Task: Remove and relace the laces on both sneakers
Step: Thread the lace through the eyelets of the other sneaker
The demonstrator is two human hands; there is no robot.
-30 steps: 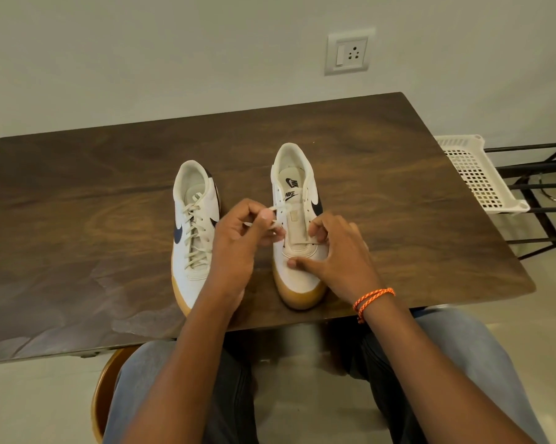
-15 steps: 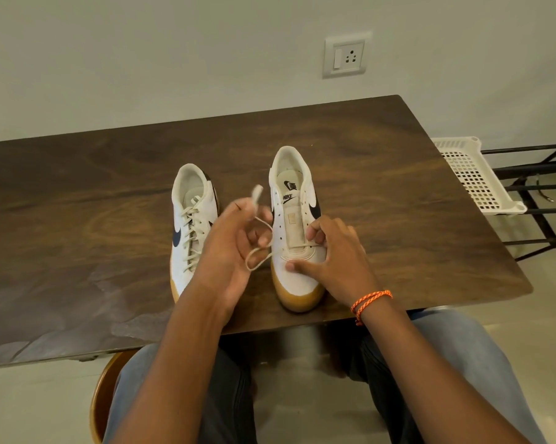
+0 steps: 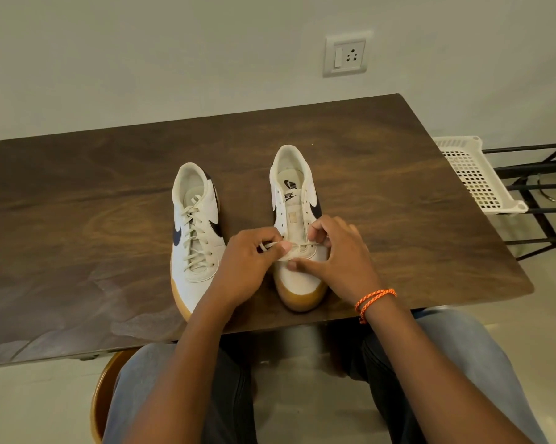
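Note:
Two white sneakers with gum soles stand toe-toward-me on the dark wooden table (image 3: 78, 203). The left sneaker (image 3: 195, 232) is fully laced. The right sneaker (image 3: 297, 225) has bare upper eyelets, with only a cream lace (image 3: 297, 245) crossing its lowest eyelets. My left hand (image 3: 249, 261) pinches the lace's loose end at the shoe's left side. My right hand (image 3: 340, 254), with an orange thread on its wrist, holds the shoe's right side, fingers at the lowest eyelet and thumb across the toe.
A white perforated plastic basket (image 3: 472, 174) rests on a black metal rack (image 3: 539, 187) to the right of the table. A wall socket (image 3: 345, 56) is on the wall behind. My knees sit under the table's near edge.
My left hand pulled the lace out to the left and up in a loop, then came back down to the shoe's lowest eyelets. My right hand stayed on the shoe.

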